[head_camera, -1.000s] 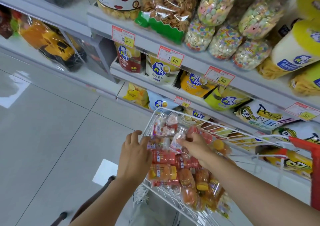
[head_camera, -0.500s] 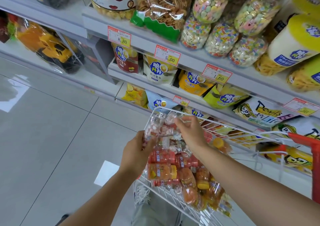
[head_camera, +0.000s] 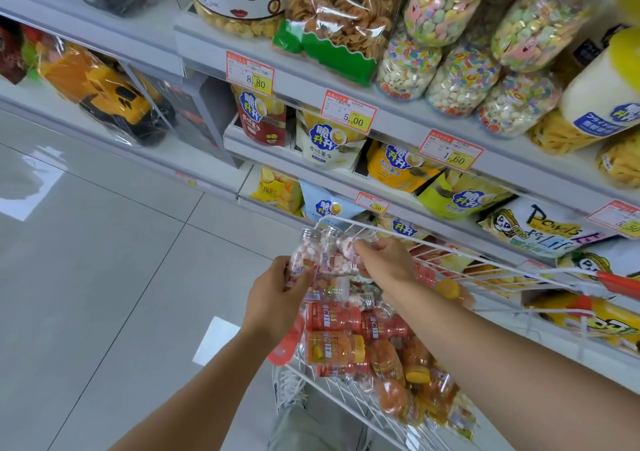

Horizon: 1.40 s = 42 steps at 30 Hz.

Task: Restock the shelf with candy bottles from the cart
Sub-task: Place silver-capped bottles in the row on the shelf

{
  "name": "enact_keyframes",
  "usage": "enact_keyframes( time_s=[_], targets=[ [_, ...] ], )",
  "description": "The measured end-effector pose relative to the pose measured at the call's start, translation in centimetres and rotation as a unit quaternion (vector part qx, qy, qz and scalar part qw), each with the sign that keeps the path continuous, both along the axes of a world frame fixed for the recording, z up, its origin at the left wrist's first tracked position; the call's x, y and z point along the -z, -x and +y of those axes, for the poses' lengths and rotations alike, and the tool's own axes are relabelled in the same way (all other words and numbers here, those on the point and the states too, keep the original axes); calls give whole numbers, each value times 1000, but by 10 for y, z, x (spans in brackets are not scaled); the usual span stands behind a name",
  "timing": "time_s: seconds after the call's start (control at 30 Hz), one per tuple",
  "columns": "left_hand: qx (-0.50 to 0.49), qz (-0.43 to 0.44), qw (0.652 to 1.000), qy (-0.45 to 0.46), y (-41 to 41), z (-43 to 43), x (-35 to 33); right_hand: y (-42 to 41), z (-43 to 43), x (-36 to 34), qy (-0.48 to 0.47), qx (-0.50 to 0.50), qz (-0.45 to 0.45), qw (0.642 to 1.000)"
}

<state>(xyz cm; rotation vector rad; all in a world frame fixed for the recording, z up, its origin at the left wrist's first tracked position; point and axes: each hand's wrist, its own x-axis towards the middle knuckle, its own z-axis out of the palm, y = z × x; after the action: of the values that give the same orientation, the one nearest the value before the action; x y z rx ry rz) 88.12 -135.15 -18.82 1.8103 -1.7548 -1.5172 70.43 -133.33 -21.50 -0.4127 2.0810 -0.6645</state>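
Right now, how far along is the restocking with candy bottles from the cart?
Done: no bottle like these shows on the shelf yet, so nothing looks placed. In hand: the left hand grips clear candy bottles above the cart, and the right hand pinches one more of them. Left: carrying these to the shelf, then the many orange bottles lying in the cart.

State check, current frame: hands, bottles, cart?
left hand, grips clear candy bottles
right hand, pinches clear candy bottles
clear candy bottles, capped, held over cart end
orange candy bottles, capped, lying on sides in cart
cart, loaded, beside shelf
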Motion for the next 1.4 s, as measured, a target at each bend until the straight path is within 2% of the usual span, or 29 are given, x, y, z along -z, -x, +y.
enact_keyframes(
  time_s=[0.13,0.27,0.47,0.6,0.63,0.7,0.8,0.87,1.0,1.17,1.4],
  targets=[
    [-31,34,999,-10,8,-7,-21,15,18,-41,89,-19,-120,989],
    [-58,108,992,25,31,-12,-75,28,19,-106,192,-19,-233,953],
    [-45,213,955,201,72,-22,-200,45,13,-234,345,-76,-242,904],
    [0,246,927,282,97,-31,-286,64,14,-317,464,-116,-185,859],
    [24,260,911,320,104,-35,-306,69,14,-337,486,-121,-162,850],
    [75,272,873,398,118,-41,-343,84,15,-371,519,-130,-108,838],
    [109,258,857,433,143,-57,-384,113,8,-408,542,-124,2,831],
    [116,212,861,447,162,-74,-398,137,-2,-418,550,-86,57,829],
    [135,171,888,405,201,-111,-410,187,-26,-421,516,-21,135,846],
    [186,122,904,366,233,-151,-404,233,-59,-409,418,-24,236,877],
    [213,121,910,334,261,-179,-395,258,-98,-402,358,-30,320,877]
  ],
)
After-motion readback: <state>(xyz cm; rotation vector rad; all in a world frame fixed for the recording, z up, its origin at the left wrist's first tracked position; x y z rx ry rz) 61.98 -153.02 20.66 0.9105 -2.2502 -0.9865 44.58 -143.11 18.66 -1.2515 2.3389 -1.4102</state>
